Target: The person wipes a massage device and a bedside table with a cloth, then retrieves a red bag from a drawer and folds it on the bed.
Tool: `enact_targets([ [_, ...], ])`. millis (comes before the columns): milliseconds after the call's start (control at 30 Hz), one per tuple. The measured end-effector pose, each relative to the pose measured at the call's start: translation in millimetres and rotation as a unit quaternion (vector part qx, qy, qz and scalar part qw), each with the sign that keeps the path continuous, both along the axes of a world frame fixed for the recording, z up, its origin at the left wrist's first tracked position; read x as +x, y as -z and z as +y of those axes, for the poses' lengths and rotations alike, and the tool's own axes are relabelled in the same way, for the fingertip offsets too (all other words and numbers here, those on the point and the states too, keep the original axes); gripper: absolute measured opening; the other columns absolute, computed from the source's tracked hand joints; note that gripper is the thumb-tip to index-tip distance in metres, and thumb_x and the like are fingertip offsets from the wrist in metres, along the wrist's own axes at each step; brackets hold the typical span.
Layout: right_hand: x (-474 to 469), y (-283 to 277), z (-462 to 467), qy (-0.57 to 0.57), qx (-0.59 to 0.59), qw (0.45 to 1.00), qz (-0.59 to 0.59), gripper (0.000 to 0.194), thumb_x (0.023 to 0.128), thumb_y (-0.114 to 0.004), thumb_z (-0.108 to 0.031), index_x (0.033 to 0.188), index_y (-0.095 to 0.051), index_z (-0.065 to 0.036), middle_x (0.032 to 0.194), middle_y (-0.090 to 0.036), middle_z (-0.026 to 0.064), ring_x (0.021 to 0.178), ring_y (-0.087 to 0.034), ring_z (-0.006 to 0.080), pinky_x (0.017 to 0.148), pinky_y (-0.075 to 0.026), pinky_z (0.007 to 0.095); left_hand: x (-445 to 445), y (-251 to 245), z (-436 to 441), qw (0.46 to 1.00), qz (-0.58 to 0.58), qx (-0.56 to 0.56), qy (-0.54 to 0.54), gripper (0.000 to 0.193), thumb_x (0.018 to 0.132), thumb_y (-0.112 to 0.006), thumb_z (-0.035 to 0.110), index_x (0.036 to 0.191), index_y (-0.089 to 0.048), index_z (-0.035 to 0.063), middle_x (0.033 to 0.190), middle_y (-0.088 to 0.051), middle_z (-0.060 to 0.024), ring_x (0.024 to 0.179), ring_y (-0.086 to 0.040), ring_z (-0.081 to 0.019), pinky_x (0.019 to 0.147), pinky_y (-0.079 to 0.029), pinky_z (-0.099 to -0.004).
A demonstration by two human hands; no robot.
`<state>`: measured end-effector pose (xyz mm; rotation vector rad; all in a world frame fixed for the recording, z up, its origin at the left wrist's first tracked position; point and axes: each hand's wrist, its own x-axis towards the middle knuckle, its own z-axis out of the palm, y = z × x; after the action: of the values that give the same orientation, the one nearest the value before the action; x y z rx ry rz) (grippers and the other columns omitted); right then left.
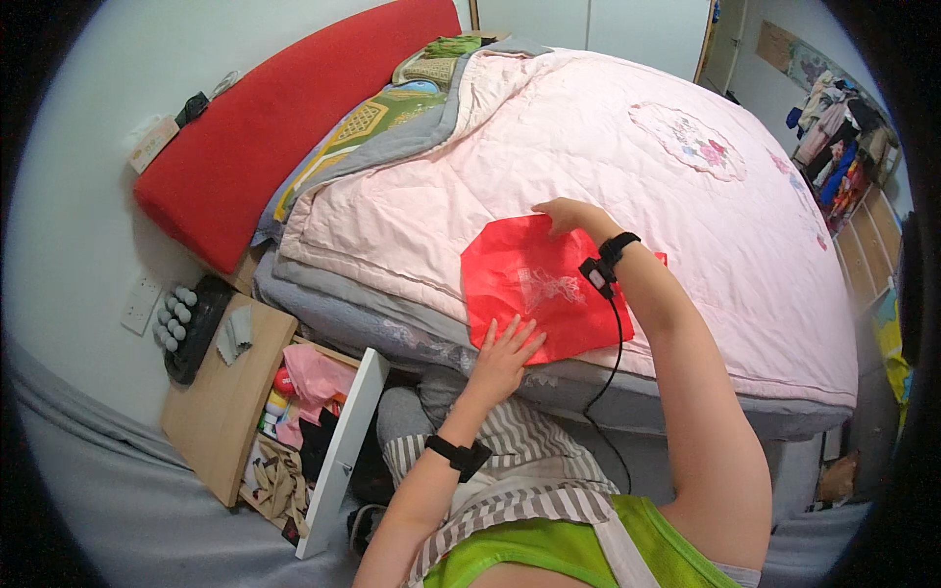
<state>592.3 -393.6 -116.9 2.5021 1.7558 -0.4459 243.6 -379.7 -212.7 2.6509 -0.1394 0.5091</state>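
A red fabric bag (514,272) with a pale printed design lies at the near edge of the bed, on a pale pink quilt (588,162). My left hand (501,361) rests on its lower edge with the fingers spread. At the bag's top edge is my right hand (570,214), its fingers bent over the rim; whether they pinch the fabric is not clear. Each wrist wears a black strap, and a black cable hangs from the device on the right one.
A wooden nightstand (220,397) stands at the left, its white-fronted drawer (345,456) pulled out and filled with cloths and small items. A red padded headboard (294,110) borders the bed. Clothes (838,140) are piled at the far right.
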Motion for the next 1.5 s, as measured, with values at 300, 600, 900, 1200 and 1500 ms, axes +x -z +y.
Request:
enact_targets([
  [300,-70,4,-52,-0.128,0.030,0.966,-0.224,0.045,0.079,-0.066,-0.026,0.123,-0.059,-0.014,0.116,-0.063,0.0089,0.111,-0.057,0.0267,0.091,-0.047,0.0422,-2,-16,-1,1.000,0.017,0.009,0.000,0.060,0.083,-0.062,0.017,0.141,-0.044,0.0143,0.148,-0.040,-0.0108,0.139,-0.031,-0.0317,0.115,-0.016,-0.0559],
  [600,-120,53,-96,-0.057,0.104,0.974,-0.191,0.057,0.094,-0.046,-0.047,0.143,-0.041,-0.017,0.147,-0.039,0.0104,0.133,-0.038,0.0373,0.104,-0.028,0.0660,83,-66,41,0.996,0.015,0.081,-0.039,0.059,0.093,-0.053,0.044,0.140,-0.043,0.0102,0.149,-0.036,-0.0140,0.140,-0.031,-0.0284,0.113,-0.024,-0.0501],
  [900,-123,61,-157,-0.035,0.133,0.984,-0.111,0.057,0.096,-0.041,-0.051,0.148,-0.035,-0.028,0.157,-0.022,0.0093,0.145,-0.014,0.0385,0.114,-0.007,0.0603,74,-11,86,0.988,0.069,0.139,0.006,0.059,0.097,-0.041,0.047,0.148,-0.034,0.0193,0.156,-0.028,-0.0041,0.144,-0.022,-0.0280,0.118,-0.012,-0.0487],
  [1200,-142,12,-179,-0.094,0.016,0.995,-0.005,0.101,0.073,-0.057,-0.076,0.152,-0.022,-0.023,0.156,-0.011,0.0272,0.144,-0.005,0.0468,0.113,-0.002,0.0631,53,-26,59,0.977,0.144,0.160,0.001,0.064,0.094,-0.042,0.056,0.148,-0.034,0.0227,0.154,-0.027,-0.0162,0.142,-0.020,-0.0428,0.115,-0.015,-0.0551],
  [1500,-196,27,-175,-0.138,0.041,0.970,-0.197,0.072,0.084,-0.060,-0.047,0.143,-0.040,-0.010,0.144,-0.038,0.0257,0.135,-0.034,0.0398,0.110,-0.025,0.0563,69,-12,15,0.982,0.066,0.149,-0.092,0.056,0.095,-0.039,0.055,0.147,-0.035,0.0335,0.156,-0.021,-0.0186,0.141,-0.014,-0.0492,0.109,-0.007,-0.0686],
])
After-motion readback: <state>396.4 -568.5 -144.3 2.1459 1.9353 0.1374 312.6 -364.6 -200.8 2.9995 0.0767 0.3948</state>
